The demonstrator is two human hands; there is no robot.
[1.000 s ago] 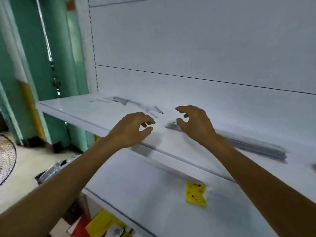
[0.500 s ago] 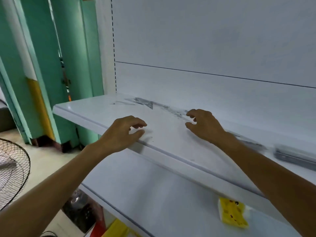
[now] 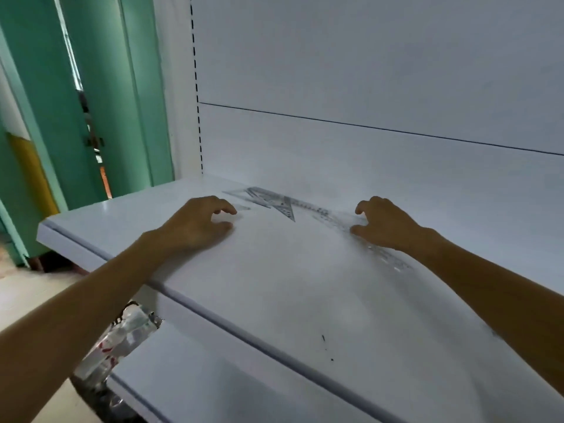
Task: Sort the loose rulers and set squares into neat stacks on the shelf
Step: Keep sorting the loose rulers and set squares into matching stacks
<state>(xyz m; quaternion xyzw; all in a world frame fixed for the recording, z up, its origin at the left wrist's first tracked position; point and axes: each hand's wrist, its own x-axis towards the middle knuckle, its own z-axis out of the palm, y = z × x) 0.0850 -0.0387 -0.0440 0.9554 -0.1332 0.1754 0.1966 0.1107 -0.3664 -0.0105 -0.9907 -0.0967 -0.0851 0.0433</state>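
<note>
Rulers and set squares lie loose toward the back of the white shelf, which fills most of your view. Nothing on it reads as a neat stack yet. Beneath it a lower shelf juts out, and a crinkled plastic packet shows beside its left end.

In the last second both your hands have gone from the front lip to the scatter at the back, so I judge the gathering is only starting.

Your left hand sits just left of the set squares, fingers arched, thumb and forefinger apart with nothing between them. Your right hand arches over the clear rulers, thumb at their near edge and fingertips on the far side. Whether it pinches them yet cannot be told from here.

The grey set squares overlap between your hands, and the rulers run on under your right wrist.
</note>
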